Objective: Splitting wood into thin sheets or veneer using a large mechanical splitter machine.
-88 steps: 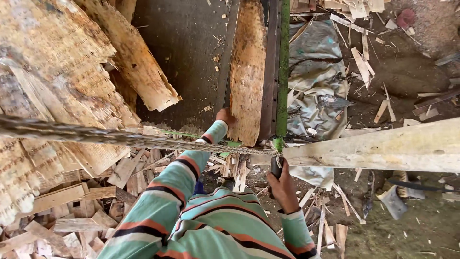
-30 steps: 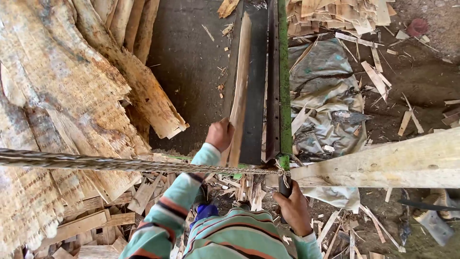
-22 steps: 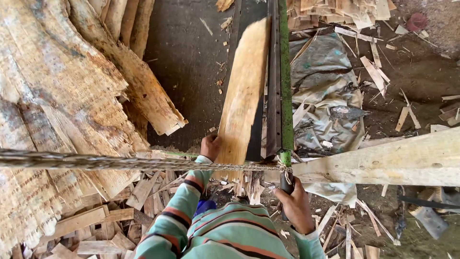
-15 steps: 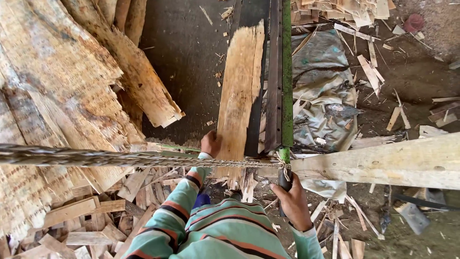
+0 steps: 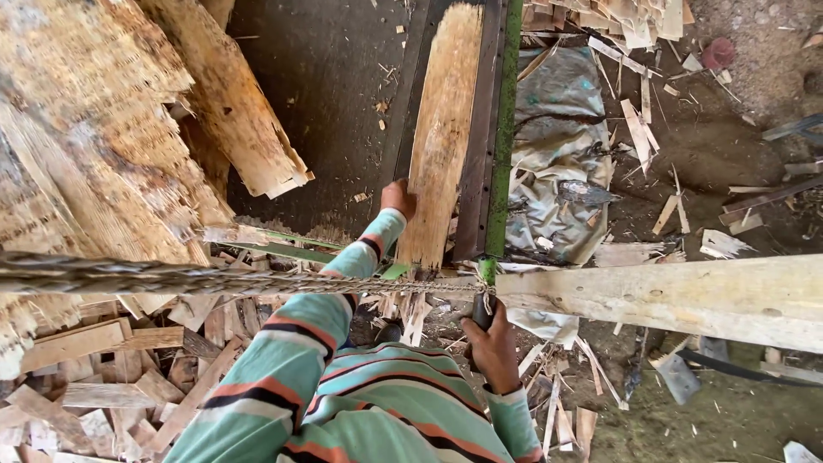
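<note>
A long pale wooden slab (image 5: 444,129) lies lengthwise on a dark machine bed (image 5: 343,94), beside a green rail (image 5: 504,129). My left hand (image 5: 398,197) presses on the slab's near left edge, arm in a striped sleeve stretched forward. Lower down, my right hand (image 5: 492,347) is closed around a dark handle (image 5: 483,313) under the near end of the green rail. A twisted rope (image 5: 197,279) runs across in front of me to a pale wooden beam (image 5: 677,296).
Rough bark-faced slabs (image 5: 94,146) are stacked at the left. Offcuts and splinters (image 5: 111,369) litter the ground below. A crumpled grey tarp (image 5: 557,171) lies right of the rail, with wood scraps on bare dirt (image 5: 729,154) beyond.
The slab, earlier on its edge, has turned flat onto the bed and slid forward. My left hand has stayed on its near end. The right hand keeps its grip on the handle.
</note>
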